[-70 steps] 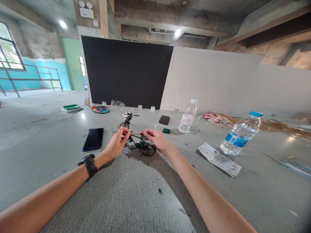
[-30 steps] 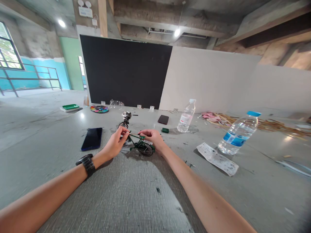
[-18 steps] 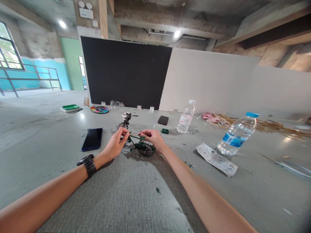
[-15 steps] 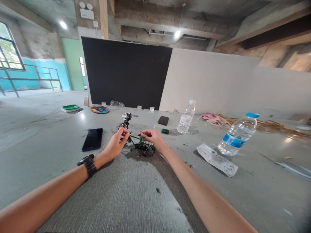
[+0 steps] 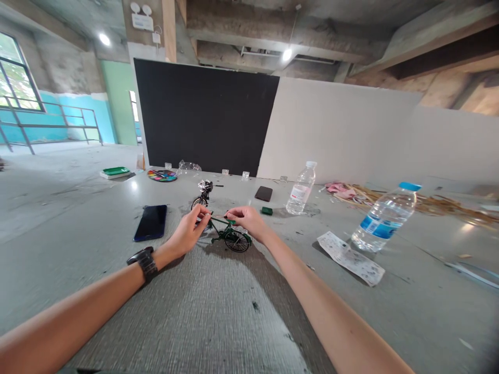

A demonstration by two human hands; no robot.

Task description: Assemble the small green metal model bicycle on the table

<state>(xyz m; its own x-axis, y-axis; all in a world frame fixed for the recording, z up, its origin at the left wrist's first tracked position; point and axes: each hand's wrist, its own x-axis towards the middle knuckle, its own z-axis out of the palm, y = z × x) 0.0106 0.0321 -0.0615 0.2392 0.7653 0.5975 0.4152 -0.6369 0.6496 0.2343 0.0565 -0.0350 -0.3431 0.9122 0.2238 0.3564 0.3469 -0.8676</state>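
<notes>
A small green model bicycle (image 5: 224, 234) stands on the grey surface, its black rear wheel toward the right. Above its frame, a thin brown stick with a dark part (image 5: 219, 216) stretches between both hands; its exact kind is too small to make out. My left hand (image 5: 196, 224), with a black watch on the wrist, is closed in a pinch at the stick's left end and covers the bicycle's front. Its right end is pinched by my right hand (image 5: 246, 220), just over the green saddle. Behind my left hand stands a second, black model bicycle (image 5: 202, 196).
A phone (image 5: 150, 223) lies left of the hands. Beyond are a paint palette (image 5: 162, 176), a dark phone (image 5: 264, 194) and a small green block (image 5: 266, 211). Rightward are a clear bottle (image 5: 299, 193), a blue-capped bottle (image 5: 384, 221) and a printed sheet (image 5: 349, 257).
The whole view has shifted slightly. Both hands keep their pinch on the thin stick over the green bicycle, with almost no movement.
</notes>
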